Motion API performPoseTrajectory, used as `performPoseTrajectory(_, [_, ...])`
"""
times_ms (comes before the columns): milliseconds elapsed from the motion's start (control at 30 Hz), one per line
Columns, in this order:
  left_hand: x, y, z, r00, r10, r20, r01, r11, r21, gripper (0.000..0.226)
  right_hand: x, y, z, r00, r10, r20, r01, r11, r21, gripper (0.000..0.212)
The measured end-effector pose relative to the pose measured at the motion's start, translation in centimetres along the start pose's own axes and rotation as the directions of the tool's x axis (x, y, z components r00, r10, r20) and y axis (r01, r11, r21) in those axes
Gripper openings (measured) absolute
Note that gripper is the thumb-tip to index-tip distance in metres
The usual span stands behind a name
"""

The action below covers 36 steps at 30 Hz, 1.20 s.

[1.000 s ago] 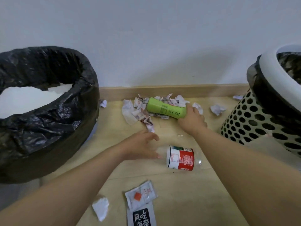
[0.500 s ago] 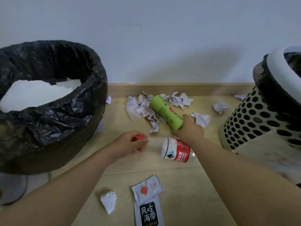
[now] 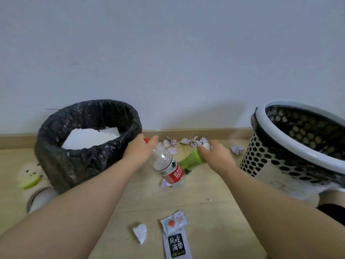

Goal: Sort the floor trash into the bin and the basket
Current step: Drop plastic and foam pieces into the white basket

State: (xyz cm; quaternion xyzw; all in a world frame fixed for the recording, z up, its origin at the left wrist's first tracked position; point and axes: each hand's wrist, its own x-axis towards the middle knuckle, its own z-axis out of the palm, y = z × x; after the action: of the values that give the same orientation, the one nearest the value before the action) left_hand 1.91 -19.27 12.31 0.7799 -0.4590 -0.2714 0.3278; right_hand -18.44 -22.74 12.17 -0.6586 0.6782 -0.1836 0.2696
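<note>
Clear plastic bottle (image 3: 165, 164), its red label reading 农夫山, hangs from the left hand (image 3: 139, 152), which grips its neck beside the black-bagged bin (image 3: 84, 165). The right hand (image 3: 218, 157) grips a green bottle (image 3: 192, 161) near the basket (image 3: 261, 156). A floor packet (image 3: 177, 245) reads 风吃海带.

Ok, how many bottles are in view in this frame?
2. A clear bottle with a red label hangs from the left hand, gripped near its red cap; a green bottle is gripped by the right hand. More could lie hidden inside the bin or basket.
</note>
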Motion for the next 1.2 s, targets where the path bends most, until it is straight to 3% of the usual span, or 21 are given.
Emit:
performPoseTrajectory(200, [-3.3,4.7,-4.0,0.997,0.011,0.077,-0.014,0.999,0.042,0.037,-3.4,-1.8,-4.4,0.997,-0.065,-0.053,0.067,0.997,0.037,0.044])
performPoseTrajectory(400, [-6.5,7.9,-6.8,0.992,0.121,0.027,-0.121,0.993,0.002,0.026,-6.7,-3.3,-8.4,0.982,-0.145,-0.125,0.159,0.981,0.113,0.042])
performPoseTrajectory(733, [-11.2,12.3,-6.7,0.976,0.187,-0.111,-0.217,0.869,-0.444,0.017,-10.6,-2.9,-15.4,0.952,-0.093,-0.292,0.195,0.919,0.344,0.026])
performPoseTrajectory(900, [-12.6,15.9,-3.5,0.979,0.178,-0.1,-0.201,0.763,-0.614,0.023,-11.8,-0.9,-18.9,0.909,-0.079,-0.409,0.216,0.929,0.301,0.036])
performPoseTrajectory(1067, [-13.5,19.9,0.9,0.96,0.263,-0.096,-0.27,0.779,-0.566,0.024,-11.9,2.6,-22.1,0.83,-0.023,-0.558,0.196,0.948,0.252,0.037])
performPoseTrajectory(1200, [-13.8,22.8,4.4,0.919,0.381,-0.104,-0.39,0.83,-0.4,0.028,-11.2,5.9,-23.9,0.792,0.041,-0.609,0.153,0.953,0.263,0.038])
